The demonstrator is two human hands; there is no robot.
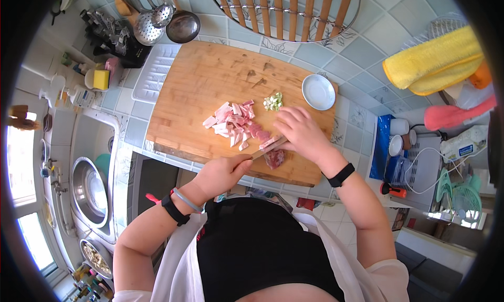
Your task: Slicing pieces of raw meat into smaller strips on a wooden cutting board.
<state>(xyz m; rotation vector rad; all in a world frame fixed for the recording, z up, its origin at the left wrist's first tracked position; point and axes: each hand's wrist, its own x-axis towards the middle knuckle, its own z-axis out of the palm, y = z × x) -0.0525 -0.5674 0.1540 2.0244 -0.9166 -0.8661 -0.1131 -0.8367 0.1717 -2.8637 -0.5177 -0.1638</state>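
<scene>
My left hand [226, 174] grips the handle of a kitchen knife [263, 152], whose blade points right over a wooden cutting board [197, 73]. Around the blade's far end is my right hand [305, 134], fingers bent; whether they pinch the blade or meat is hidden. A pale pink meat slice lies along the blade. Just below it is a larger piece of red marbled meat [274, 159]. Left of the knife sits a pile of cut pink meat strips [232, 121]. Chopped pale green and white pieces [273, 101] form a small heap above my right hand.
A small white dish [318, 92] stands at the board's upper right. Beside the board's left edge is a white plastic tray [155, 71]. A sink [118, 123] with a metal basin [90, 191] lies left. Ladles [183, 26] hang behind; a yellow towel [437, 60] hangs at right.
</scene>
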